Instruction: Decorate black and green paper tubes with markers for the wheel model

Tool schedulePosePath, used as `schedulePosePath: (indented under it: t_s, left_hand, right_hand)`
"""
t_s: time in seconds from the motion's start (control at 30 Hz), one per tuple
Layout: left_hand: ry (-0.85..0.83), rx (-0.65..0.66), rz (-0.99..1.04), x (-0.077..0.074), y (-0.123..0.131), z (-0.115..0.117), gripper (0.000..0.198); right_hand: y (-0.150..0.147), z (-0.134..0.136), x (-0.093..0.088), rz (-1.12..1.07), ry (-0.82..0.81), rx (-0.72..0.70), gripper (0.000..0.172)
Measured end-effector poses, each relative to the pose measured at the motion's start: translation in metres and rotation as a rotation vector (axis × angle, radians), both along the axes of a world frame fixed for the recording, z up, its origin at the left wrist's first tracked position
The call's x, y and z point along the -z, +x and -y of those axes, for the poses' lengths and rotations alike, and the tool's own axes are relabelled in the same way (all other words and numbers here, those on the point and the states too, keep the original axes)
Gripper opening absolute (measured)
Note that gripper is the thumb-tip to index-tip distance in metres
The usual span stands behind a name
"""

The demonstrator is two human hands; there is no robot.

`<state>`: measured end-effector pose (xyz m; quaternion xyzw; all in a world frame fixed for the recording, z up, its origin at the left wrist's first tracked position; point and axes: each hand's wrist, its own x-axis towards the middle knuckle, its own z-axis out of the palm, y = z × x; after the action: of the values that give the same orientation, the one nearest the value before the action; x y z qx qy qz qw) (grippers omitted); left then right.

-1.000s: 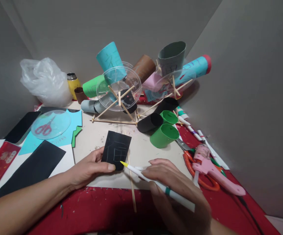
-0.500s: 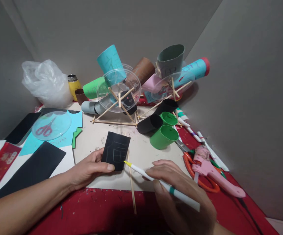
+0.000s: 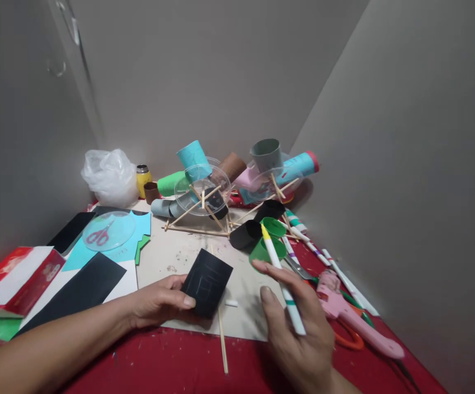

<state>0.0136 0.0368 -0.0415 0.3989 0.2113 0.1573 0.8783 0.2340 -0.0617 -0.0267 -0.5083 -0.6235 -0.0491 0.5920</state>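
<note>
Item: black card point(image 3: 207, 282), faint lines drawn on it, low over the beige board point(image 3: 172, 251). Our left hand point(image 3: 159, 301) pinches its near edge, thumb on top.

Item: marker point(image 3: 282, 279), yellow tip bare and pointing away from the card, gripped in our right hand point(image 3: 299, 334).

Risk, as we judge it: the uncapped tip marks the green cup point(image 3: 262, 250) just behind it, or our thumb smears the lines.

The black paper card point(image 3: 207, 282) looks matt, with faint pale lines scratched on its face. The marker pen point(image 3: 293, 312) has a smooth, slightly glossy white plastic barrel. The skewer point(image 3: 222, 342) is bare pale wood and the cardboard sheet point(image 3: 167, 254) is matt beige. The glue gun point(image 3: 346, 311) is glossy pink plastic, the round lid point(image 3: 108, 231) clear shiny plastic, and the bag point(image 3: 110, 176) thin, crinkled plastic.
</note>
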Motion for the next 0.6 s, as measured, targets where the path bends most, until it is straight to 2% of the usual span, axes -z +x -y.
schedulePosePath:
  t_s: [0.13, 0.23, 0.4, 0.6]
  left_hand:
    - [0.028, 0.128, 0.012, -0.01, -0.003, 0.006, 0.06]
    - [0.089, 0.165, 0.003, -0.015, -0.005, 0.009, 0.066]
    - [0.063, 0.065, 0.033, -0.014, -0.003, 0.013, 0.066]
    - [0.181, -0.058, -0.101, -0.014, 0.002, 0.027, 0.066]
  right_hand:
    - [0.001, -0.005, -0.003, -0.09, -0.096, -0.053, 0.023]
    - [-0.001, -0.007, -0.005, -0.148, -0.146, -0.144, 0.017]
    - [-0.005, -0.009, -0.007, -0.22, -0.09, -0.182, 0.015]
    - [-0.005, -0.01, -0.007, -0.262, -0.026, -0.178, 0.014]
